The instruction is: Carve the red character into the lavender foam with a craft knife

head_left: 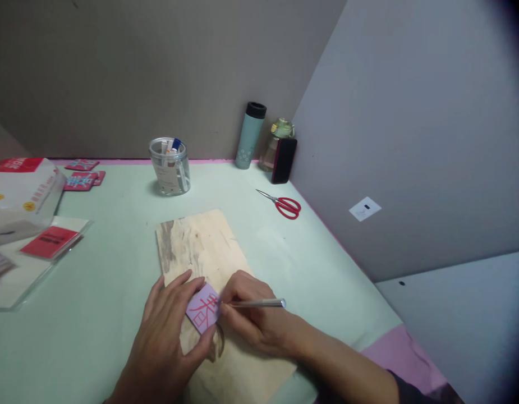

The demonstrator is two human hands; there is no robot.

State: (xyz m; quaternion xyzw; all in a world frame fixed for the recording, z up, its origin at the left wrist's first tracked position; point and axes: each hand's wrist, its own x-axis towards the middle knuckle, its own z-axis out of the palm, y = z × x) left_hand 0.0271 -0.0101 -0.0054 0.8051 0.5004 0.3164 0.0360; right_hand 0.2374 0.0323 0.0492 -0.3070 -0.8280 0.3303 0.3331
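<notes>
A small purple square point(203, 307) with a red-lined character on it lies on the wooden board point(209, 235). My left hand point(170, 320) holds it from the left, thumb at its lower edge and fingers along its upper edge. In my right hand point(255, 314) is a slim pen-shaped tool with a silver handle point(263, 303), gripped between thumb and fingers. Its tip meets the right side of the square near the red lines, but my fingers hide the tip itself.
Red-handled scissors point(287, 206) lie right of the board. A clear jar of pens point(170, 168), a teal tumbler point(249, 137), a green-lidded bottle point(280, 129) and a phone point(284, 161) stand behind. Pink squares point(80, 180), a white bag point(26, 196) and a red packet point(49, 241) lie left.
</notes>
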